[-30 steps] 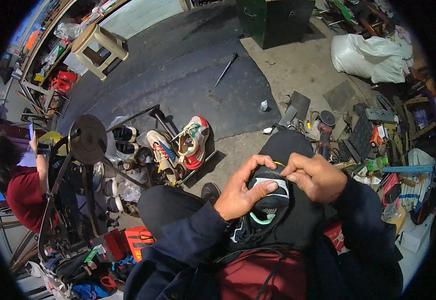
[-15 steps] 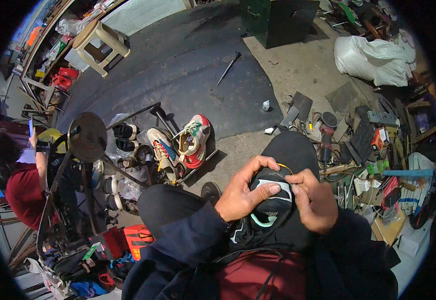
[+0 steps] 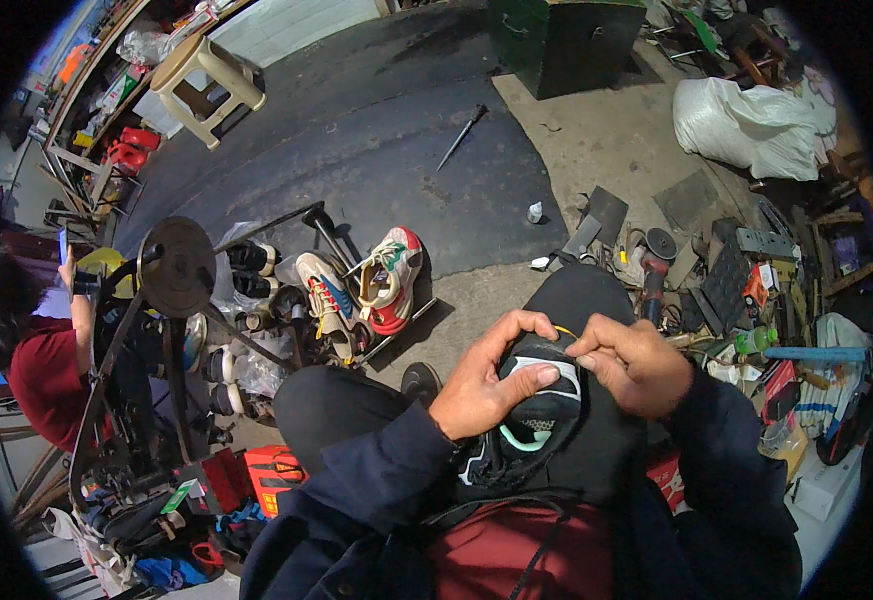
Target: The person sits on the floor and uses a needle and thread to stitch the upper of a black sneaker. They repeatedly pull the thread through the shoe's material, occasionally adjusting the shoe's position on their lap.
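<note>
In the head view, a black sneaker (image 3: 537, 405) with a white band and mint-green trim lies on the person's lap, over the black-clad right knee. The left hand (image 3: 487, 375) is closed around the shoe's upper end, thumb pressed across the white band and fingers curled over the top edge. The right hand (image 3: 637, 362) sits just beside it, touching the shoe's right edge, with thumb and forefinger pinched together on something thin and yellowish (image 3: 565, 330); what it is cannot be told.

On the ground ahead of the knees lie two colourful sneakers (image 3: 367, 285), side by side near a black iron shoe stand (image 3: 322, 225). Left of them stands a machine with a round black wheel (image 3: 177, 265). A person in a red shirt (image 3: 42, 375) sits at the far left. A white sack (image 3: 747, 125) lies at the upper right, well apart, with scattered tools below it.
</note>
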### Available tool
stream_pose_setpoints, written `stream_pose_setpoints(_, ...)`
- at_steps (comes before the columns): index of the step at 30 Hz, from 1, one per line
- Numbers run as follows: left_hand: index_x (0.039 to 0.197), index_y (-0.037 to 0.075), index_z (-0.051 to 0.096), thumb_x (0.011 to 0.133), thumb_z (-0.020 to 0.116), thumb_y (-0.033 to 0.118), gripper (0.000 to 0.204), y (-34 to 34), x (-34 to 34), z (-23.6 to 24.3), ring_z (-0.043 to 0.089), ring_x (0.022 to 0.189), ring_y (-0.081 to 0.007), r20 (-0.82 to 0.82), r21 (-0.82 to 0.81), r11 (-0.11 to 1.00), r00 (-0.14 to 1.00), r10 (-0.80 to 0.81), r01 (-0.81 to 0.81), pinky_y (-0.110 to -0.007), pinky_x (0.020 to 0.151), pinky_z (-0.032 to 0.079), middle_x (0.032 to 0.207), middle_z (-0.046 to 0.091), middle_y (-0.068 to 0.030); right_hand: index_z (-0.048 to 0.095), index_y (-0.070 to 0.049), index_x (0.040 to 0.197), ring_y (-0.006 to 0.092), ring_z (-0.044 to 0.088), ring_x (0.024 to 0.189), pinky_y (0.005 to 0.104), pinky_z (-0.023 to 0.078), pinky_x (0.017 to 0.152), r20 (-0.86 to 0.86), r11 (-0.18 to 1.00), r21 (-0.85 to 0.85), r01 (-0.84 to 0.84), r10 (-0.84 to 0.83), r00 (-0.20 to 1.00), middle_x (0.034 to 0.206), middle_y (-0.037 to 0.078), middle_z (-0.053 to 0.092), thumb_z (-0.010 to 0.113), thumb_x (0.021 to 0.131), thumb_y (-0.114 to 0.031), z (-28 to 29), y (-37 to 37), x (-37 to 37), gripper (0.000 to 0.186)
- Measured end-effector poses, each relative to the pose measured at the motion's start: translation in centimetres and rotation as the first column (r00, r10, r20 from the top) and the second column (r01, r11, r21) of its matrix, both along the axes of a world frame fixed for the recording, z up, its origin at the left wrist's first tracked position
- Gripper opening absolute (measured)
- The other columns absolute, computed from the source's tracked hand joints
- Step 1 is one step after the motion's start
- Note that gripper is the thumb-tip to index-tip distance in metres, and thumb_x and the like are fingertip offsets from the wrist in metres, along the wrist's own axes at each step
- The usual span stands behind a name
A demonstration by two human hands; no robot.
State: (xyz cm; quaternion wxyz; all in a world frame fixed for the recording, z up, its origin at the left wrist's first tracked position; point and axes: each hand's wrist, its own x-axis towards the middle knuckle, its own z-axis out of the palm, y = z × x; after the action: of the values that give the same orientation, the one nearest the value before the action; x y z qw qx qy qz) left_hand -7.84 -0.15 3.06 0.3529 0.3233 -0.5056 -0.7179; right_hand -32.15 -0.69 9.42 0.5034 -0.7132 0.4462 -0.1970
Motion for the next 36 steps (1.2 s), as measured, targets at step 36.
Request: stream_pose_setpoints(36, 0.130, 0.007, 0.058, 0.099, 0.077, 0.018, 0.038, -0.1, 0.0, 0.2, 0.054, 0.114, -0.0085, -0.039, 0.045, 0.999, 0.999, -0.015, 0.017, -0.026, 0.102, 0.044, 0.122, 0.058, 0.0001, 0.062, -0.002, 0.111, 0.0368, 0.073, 0.074, 0.0447, 0.053, 0.062, -0.143, 0.975, -0.082, 0.209, -0.219, 0.965, 0.082, 0.019, 0.071, 0.062, 0.099, -0.003, 0.5, 3.7, 1.0, 0.011)
